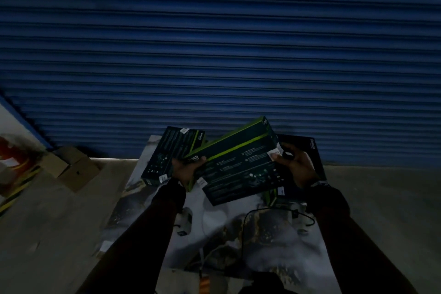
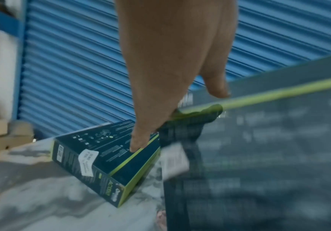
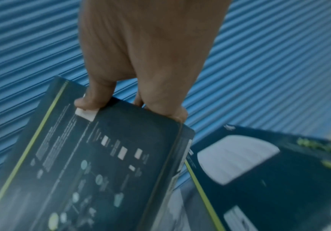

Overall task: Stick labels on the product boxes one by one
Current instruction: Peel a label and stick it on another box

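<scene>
I hold a dark product box with a green stripe point(image 1: 241, 164) tilted above the table, one hand at each end. My left hand point(image 1: 191, 164) grips its left end, thumb on top; the left wrist view shows this hand point(image 2: 170, 87) on the blurred box point(image 2: 269, 156). My right hand point(image 1: 284, 155) grips the right end. Its thumb point(image 3: 89, 100) presses a white label point(image 3: 85, 113) against the box face point(image 3: 101, 164). That label point(image 1: 274, 152) sits at the box's upper right corner.
A second box point(image 1: 171, 155) bearing white labels lies at the back left of the marbled table point(image 1: 214, 246); it is the box on the table point(image 2: 105, 159). A black box point(image 1: 307, 150) lies behind my right hand. A blue shutter point(image 1: 214, 55) stands behind. Cardboard cartons point(image 1: 69, 167) sit on the floor at left.
</scene>
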Available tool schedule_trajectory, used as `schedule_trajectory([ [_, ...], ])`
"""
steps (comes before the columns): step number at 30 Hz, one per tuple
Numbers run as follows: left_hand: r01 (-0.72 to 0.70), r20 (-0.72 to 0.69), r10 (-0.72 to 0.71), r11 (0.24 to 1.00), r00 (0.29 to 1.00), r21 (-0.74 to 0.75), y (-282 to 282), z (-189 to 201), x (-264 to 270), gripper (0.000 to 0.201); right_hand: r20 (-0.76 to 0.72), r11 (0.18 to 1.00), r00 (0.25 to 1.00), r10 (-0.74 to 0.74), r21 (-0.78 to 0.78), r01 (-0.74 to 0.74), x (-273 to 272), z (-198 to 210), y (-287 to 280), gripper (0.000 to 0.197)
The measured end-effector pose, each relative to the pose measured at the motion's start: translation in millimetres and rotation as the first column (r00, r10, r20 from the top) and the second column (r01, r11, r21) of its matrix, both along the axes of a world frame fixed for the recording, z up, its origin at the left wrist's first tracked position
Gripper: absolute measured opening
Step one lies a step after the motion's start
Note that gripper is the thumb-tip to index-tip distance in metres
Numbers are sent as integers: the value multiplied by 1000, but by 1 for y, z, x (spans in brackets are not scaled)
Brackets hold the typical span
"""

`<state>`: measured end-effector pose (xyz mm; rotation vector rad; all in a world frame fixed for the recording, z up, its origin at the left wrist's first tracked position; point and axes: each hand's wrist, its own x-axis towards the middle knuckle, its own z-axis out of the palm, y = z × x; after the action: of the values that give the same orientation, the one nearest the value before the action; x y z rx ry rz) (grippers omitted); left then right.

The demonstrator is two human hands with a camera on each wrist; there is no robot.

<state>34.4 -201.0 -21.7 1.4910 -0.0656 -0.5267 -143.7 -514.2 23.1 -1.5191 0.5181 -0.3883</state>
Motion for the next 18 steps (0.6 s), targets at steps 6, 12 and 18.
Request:
schedule_trajectory([
  [6,-12,-79,4,995,997,-97,4,6,0,36,36,998,999,-20,60,18,-4,-8,5,43],
  [12,-149,-20,148,989,989,-18,1,10,18,31,3,999,1000,-7,38,7,17,-6,7,60],
  [18,-163,293,177,984,940,-72,-11,51,12,37,-192,935,968,-163,-344,90,53,-58,-15,61],
])
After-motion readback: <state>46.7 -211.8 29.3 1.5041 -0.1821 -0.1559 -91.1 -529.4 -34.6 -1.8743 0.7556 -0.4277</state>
